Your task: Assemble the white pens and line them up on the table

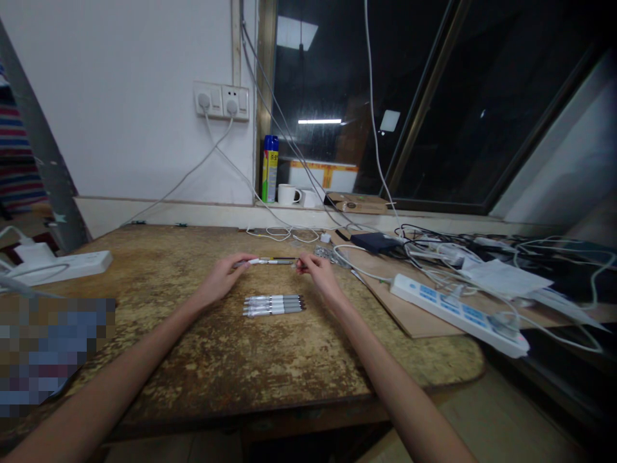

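Note:
My left hand (230,270) is closed in a pinch around the end of a white and grey pen (272,261), which points right, toward my other hand. My right hand (315,269) has its thumb and fingers pressed together close to the pen's other end; whatever sits between those fingertips is too small to tell. Just behind the pen shows a thin dark and yellowish strip. Nearer to me, several white pens with grey ends (274,305) lie side by side in a neat row on the worn wooden table (270,366).
Small clear and metallic bits (332,254) lie beyond my right hand. A white power strip (457,315), tangled cables and a black box (373,242) crowd the right on a brown board (409,325). Another power strip (72,267) is at left. A mug (288,194) and spray can (270,168) stand on the sill.

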The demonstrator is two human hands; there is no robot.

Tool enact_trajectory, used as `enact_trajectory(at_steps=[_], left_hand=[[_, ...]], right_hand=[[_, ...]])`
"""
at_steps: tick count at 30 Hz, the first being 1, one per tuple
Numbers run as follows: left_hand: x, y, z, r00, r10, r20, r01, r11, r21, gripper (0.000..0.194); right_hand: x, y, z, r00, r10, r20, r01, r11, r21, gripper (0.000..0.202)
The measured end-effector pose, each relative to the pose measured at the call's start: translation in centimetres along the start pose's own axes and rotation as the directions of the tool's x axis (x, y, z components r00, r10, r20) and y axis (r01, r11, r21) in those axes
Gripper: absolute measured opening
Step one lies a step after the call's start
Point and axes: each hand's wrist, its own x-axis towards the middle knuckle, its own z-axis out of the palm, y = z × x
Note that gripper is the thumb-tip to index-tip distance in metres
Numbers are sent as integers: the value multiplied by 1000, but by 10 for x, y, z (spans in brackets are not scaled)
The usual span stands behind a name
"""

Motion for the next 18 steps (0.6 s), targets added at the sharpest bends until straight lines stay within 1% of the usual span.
enact_trajectory(at_steps=[5, 11, 14, 18], left_hand=[[0, 1, 0, 999, -38, -2, 38, 999, -12, 42], [0, 5, 0, 999, -44, 24, 45, 998, -35, 43], [0, 10, 0, 998, -46, 44, 48, 997, -64, 41], [-1, 16, 0, 996, -25, 85, 35, 993, -117, 39]], right_hand=[[1, 1, 1, 1000, -1, 17, 1, 1000, -26, 36], [2, 5, 0, 1000, -18, 14, 19, 998, -53, 35], [2, 6, 0, 997, -69, 31, 73, 988, -134, 31], [-2, 4, 2, 980, -190, 56, 198, 936, -292, 25]])
